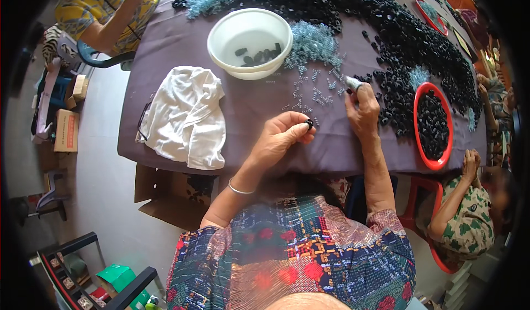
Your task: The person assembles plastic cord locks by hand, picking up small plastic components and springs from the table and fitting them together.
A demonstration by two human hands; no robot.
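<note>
On the bench (254, 103), the white bowl (243, 29) sits at eleven o'clock from your left hand (282, 135); your right hand (362, 111), at two o'clock, curls, I can't tell whether gripping; your left grip pinches the small black piece (309, 124), probably light, stiff and slippery, best held by its rim

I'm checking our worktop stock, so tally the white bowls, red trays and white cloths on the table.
White bowl: 1
Red trays: 2
White cloth: 1
Total: 4
</note>
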